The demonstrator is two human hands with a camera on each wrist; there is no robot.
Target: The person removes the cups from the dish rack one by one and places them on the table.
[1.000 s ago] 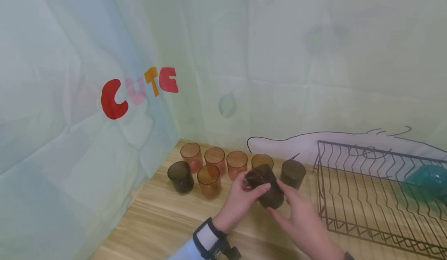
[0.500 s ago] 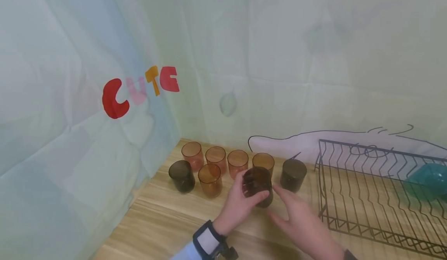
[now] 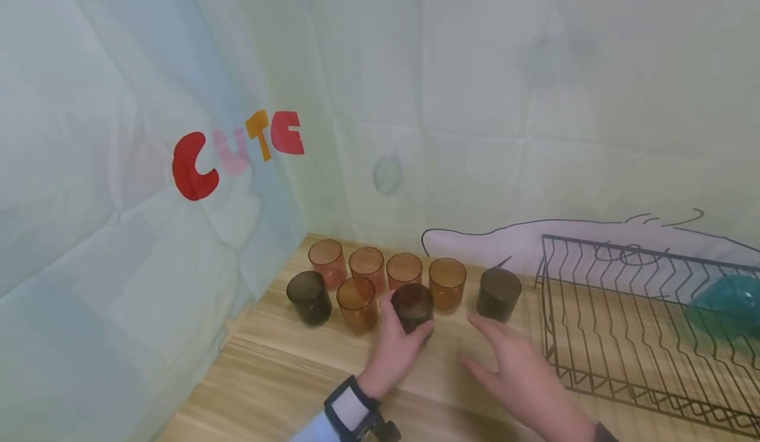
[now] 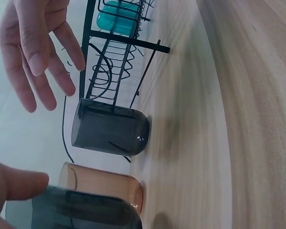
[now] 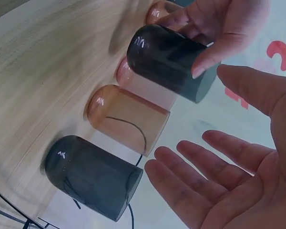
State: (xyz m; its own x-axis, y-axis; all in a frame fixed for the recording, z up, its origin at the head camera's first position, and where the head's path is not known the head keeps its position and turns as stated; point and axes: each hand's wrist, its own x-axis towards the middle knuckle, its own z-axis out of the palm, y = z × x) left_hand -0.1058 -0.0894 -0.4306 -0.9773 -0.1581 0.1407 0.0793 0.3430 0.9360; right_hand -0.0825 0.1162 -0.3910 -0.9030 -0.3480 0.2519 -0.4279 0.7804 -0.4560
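In the head view my left hand (image 3: 394, 346) grips a dark smoky glass (image 3: 412, 305), fingers and thumb around its sides. The glass is upright, mouth up, just above the wooden table, in front of a pink glass (image 3: 404, 269) and right of an amber glass (image 3: 357, 307). My right hand (image 3: 522, 369) hovers apart from it, with fingers extended and nothing in them. The right wrist view has the held glass (image 5: 169, 62) with the left thumb across its side. Nearest beyond my right hand stands another dark glass (image 3: 499, 293).
Two more pink glasses (image 3: 327, 264), a second amber glass (image 3: 447, 284) and a dark glass (image 3: 310, 299) stand in rows near the back wall. On the right is a black wire dish rack (image 3: 641, 336), with a teal translucent dish (image 3: 730, 307) in it. Fabric with printed letters hangs behind.
My left hand has turned the dark glass from tilted to upright and moved it left, toward the front row. My right hand has come off the glass and drawn away to the right.
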